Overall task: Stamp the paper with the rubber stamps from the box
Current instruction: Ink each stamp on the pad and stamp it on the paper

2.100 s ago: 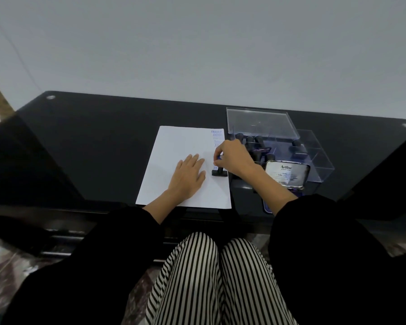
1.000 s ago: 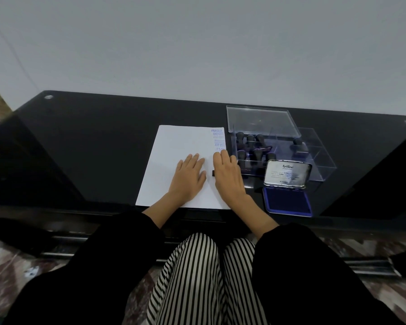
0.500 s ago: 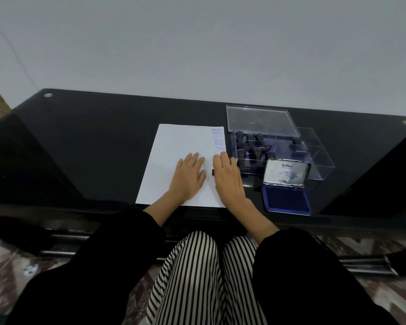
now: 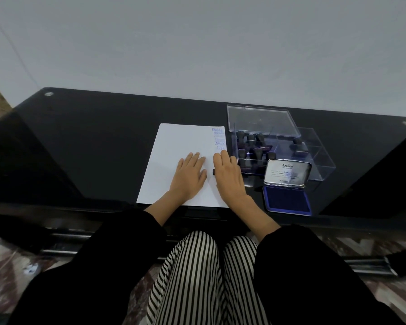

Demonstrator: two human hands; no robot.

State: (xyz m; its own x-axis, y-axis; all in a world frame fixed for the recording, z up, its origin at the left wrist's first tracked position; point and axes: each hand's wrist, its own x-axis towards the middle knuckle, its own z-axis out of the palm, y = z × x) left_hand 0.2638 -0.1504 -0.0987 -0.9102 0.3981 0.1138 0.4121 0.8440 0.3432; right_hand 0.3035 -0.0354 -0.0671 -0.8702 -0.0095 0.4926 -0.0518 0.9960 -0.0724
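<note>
Black glass table [image 4: 92,148] stands under a grey wall. Paper [image 4: 174,146] lies at centre, with blue prints [image 4: 219,138] at its one-o'clock corner. Left hand [image 4: 190,177] rests flat on it, fingers straight. Right hand [image 4: 227,177], at its three o'clock, presses flat on a mostly hidden stamp [image 4: 213,172]. Clear box [image 4: 324,170] of stamps [image 4: 251,146] sits at the paper's two o'clock, and the open ink pad [image 4: 286,202] at four.

On the table [image 4: 92,141], the paper [image 4: 174,146] lies left of the box [image 4: 324,160] holding the stamps [image 4: 251,140]; the ink pad [image 4: 287,202] lies just before the box.
</note>
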